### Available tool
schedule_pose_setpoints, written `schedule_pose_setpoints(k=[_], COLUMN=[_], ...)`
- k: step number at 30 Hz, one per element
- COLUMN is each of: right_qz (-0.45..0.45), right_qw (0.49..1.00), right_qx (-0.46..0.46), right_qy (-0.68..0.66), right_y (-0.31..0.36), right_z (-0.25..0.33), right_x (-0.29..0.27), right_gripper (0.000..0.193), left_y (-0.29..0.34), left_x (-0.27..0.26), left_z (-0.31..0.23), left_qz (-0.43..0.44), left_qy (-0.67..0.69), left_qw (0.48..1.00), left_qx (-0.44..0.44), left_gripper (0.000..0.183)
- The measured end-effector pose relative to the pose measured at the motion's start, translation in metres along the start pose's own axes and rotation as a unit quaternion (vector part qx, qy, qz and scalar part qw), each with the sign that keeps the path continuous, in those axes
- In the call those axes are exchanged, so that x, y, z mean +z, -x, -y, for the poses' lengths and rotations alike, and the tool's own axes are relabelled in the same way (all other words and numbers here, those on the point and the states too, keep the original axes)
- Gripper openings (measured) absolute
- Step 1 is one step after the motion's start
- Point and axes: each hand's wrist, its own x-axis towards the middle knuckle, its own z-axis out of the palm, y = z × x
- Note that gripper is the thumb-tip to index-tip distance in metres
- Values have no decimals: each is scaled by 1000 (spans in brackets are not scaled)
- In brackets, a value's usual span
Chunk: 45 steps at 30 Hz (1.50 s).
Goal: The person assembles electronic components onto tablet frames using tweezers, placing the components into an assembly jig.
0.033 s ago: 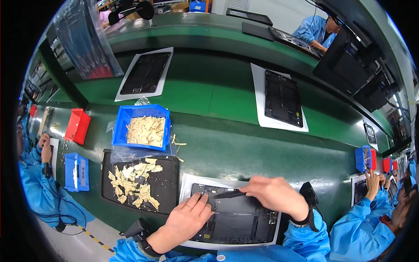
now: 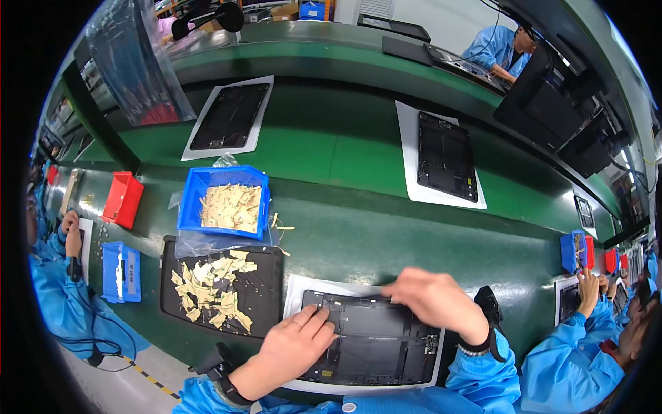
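Observation:
In front of me a black tablet housing (image 2: pixel 376 345) lies on a white sheet (image 2: pixel 295 286), its inner side with small parts facing up. My left hand (image 2: pixel 286 352) lies over the housing's left part, fingers stretched out and fingertips on its surface. Above the housing's far edge, my right hand (image 2: pixel 434 300) is closed on a slim black pointed tool (image 2: pixel 371 291). Motion blurs the tool, and I cannot tell if its tip touches the housing. Left of the sheet, a black tray (image 2: pixel 267 303) bears scattered cream-coloured strips (image 2: pixel 217 290).
A blue bin (image 2: pixel 186 214) with more strips stands behind the tray. At left are a red bin (image 2: pixel 124 196) and a blue bin (image 2: pixel 114 276). Two tablet housings (image 2: pixel 231 114) (image 2: pixel 447 152) on white sheets lie farther back. Co-workers sit at left, right and far right.
My right hand has moved slightly away from me and to the right, carrying the black tool from over the housing toward its far edge. My left hand has stayed nearly in place.

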Motion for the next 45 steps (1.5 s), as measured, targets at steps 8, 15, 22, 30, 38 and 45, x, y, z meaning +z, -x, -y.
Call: schedule_pose_setpoints(k=[8, 15, 22, 30, 38, 45], right_qz=[-237, -115, -190, -224, -217, -214], right_qw=[968, 982, 970, 967, 753, 867], right_qx=[3, 3, -28, 120, 59, 75], right_qy=[80, 149, 150, 10, -619, -444], right_y=[-39, 17, 19, 62, 63, -57], right_z=[-31, -6, -13, -3, -73, -47], right_x=[35, 53, 61, -8, 0, -31], right_gripper=[24, 17, 17, 44, 64, 29], left_y=[-55, -53, -49, -61, -119, -134], left_x=[0, 27, 26, -52, -123, -126], left_z=[36, 36, 26, 2, 53, 148], left_qz=[-56, -12, -2, -5, -153, -216], left_qy=[-110, -34, -135, 37, -11, 15], left_qw=[992, 999, 987, 995, 982, 976], left_qx=[-4, 7, 82, 91, 110, 36], left_gripper=[21, 17, 19, 24, 14, 15])
